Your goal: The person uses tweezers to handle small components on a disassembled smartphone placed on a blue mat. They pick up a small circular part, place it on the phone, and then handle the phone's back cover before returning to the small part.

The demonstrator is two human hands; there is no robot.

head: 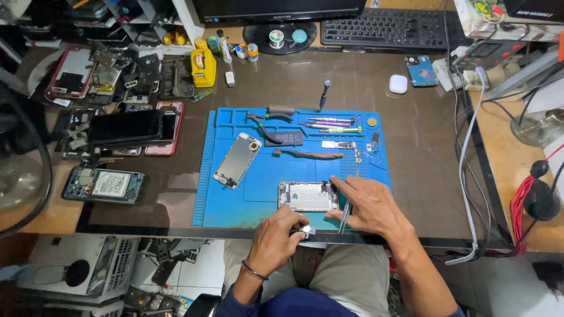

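While the opened silver phone chassis [308, 196] lies lengthwise, left to right, on the blue rubber work mat [229, 205], the right hand [367, 205] touches its right end, gripping slim metal tweezers [345, 212]; the left hand [282, 232], just below it, pinches a small pale part [306, 230].

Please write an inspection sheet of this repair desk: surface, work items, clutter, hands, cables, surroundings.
Surface: blue mat on a dark desk.
Work items: opened phone body; detached screen panel lies apart.
Clutter: phone pile, screwdrivers, yellow tape dispenser.
Hands: left hand pinches a small part; right hand holds tweezers, fingers on the phone body.
Cables: white cable, red wires.
Surroundings: keyboard, monitor base.
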